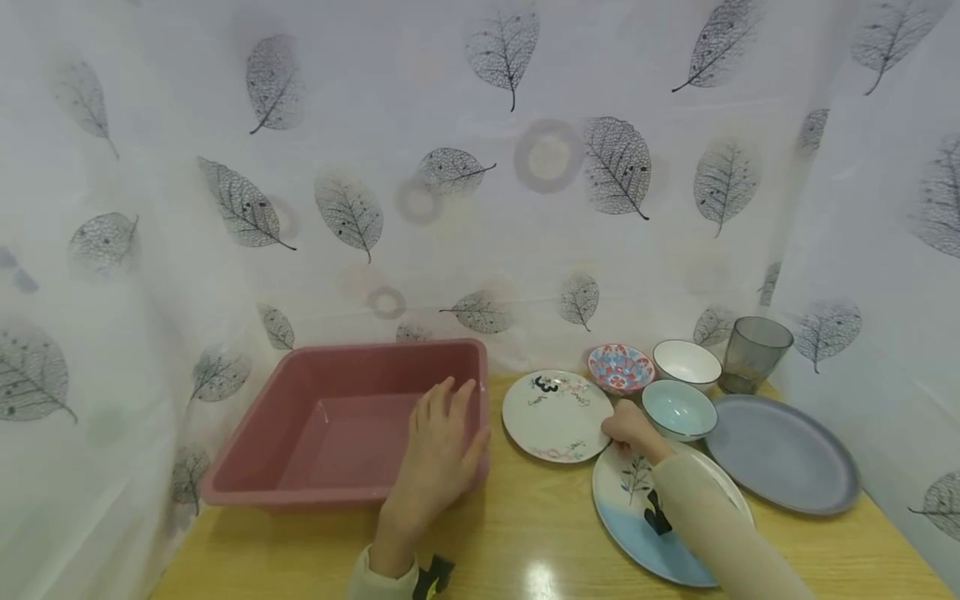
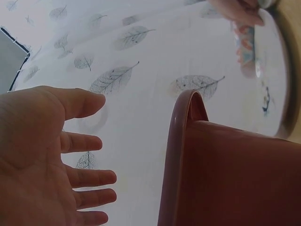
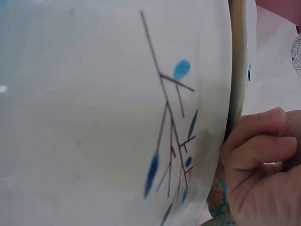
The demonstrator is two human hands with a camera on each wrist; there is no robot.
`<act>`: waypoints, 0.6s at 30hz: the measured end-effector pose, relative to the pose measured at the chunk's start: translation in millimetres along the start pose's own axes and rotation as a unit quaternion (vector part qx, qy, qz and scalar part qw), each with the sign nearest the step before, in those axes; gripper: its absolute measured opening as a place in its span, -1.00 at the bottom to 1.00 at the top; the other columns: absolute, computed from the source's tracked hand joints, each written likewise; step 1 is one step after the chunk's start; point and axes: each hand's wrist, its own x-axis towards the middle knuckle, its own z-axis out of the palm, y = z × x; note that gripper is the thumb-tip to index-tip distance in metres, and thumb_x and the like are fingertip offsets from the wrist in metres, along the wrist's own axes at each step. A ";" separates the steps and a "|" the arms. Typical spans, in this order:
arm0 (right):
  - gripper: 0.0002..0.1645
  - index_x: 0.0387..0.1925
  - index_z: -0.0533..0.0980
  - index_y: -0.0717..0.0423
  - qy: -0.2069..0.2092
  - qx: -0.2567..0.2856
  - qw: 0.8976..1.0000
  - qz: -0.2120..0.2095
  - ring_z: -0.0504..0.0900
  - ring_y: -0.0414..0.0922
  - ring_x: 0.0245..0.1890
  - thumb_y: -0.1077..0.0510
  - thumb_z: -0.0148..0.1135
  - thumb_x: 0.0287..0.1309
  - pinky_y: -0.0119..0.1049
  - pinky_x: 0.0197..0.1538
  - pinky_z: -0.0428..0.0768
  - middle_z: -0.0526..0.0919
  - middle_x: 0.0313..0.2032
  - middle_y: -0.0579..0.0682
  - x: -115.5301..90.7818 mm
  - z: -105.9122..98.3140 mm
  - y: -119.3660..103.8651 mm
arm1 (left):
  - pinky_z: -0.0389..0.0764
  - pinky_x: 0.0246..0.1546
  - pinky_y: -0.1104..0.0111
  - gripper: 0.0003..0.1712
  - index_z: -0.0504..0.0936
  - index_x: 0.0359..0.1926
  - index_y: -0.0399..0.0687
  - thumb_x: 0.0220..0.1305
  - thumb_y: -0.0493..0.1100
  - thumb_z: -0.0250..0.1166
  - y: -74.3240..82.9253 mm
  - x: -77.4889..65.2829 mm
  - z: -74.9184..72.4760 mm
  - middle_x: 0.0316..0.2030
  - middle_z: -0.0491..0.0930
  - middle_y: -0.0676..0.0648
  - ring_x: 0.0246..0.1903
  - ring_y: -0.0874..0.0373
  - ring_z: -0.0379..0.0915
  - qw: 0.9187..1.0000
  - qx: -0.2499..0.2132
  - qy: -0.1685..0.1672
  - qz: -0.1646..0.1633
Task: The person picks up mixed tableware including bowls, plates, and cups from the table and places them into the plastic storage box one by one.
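Observation:
My right hand (image 1: 633, 427) has its fingers curled at the right rim of a round white plate (image 1: 555, 421) with a floral design. In the right wrist view the curled fingers (image 3: 254, 146) are right at the plate edges. Below that hand and forearm lies a larger white-and-blue plate (image 1: 637, 525) with a branch painted on it, partly hidden by the sleeve. My left hand (image 1: 435, 450) hovers at the right side of a pink basin (image 1: 345, 496), its fingers spread and holding nothing. The left wrist view shows the straight fingers (image 2: 91, 178) apart from the basin rim.
Behind the plates stand a red-and-blue patterned bowl (image 1: 621, 369), a white bowl (image 1: 687, 363) and a pale green bowl (image 1: 679, 409). Farther right are a grey glass (image 1: 756, 354) and a grey oval plate (image 1: 783, 454). A leaf-print curtain (image 1: 450, 250) surrounds the wooden table (image 1: 525, 533).

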 end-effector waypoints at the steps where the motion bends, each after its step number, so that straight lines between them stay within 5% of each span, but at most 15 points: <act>1: -0.83 -0.62 0.44 0.24 0.001 0.006 1.000 -0.003 0.31 -0.25 -0.80 0.37 0.01 0.02 -0.49 -0.70 0.29 0.37 -0.80 -0.09 0.4 0.3 0.9 | 0.29 0.26 -0.19 -0.30 0.35 0.34 -0.22 0.27 -0.05 0.34 -0.4 0.0 0.0 0.27 0.31 -0.40 0.25 -0.32 0.23 1.000 0.001 0.000 0.000; 7: -0.76 -0.71 0.45 0.20 -0.004 0.045 0.999 -0.016 0.30 -0.28 -0.84 0.36 0.06 0.01 -0.51 -0.72 0.25 0.36 -0.85 -0.13 -4.4 0.2 6.1 | 0.28 0.26 -0.18 -0.30 0.35 0.34 -0.22 0.27 -0.05 0.34 0.4 0.7 0.6 0.27 0.31 -0.40 0.24 -0.33 0.23 1.000 0.001 -0.005 -0.004; 18: -0.89 -0.46 0.50 0.35 -0.015 0.108 0.994 -0.017 0.52 -0.23 -0.77 0.35 0.10 0.10 -0.49 -0.67 0.46 0.54 -0.76 -0.01 -15.7 -1.0 1.9 | 0.28 0.26 -0.19 -0.32 0.36 0.33 -0.21 0.27 -0.05 0.33 -0.4 0.5 2.5 0.27 0.31 -0.40 0.25 -0.33 0.23 1.000 0.000 -0.007 -0.006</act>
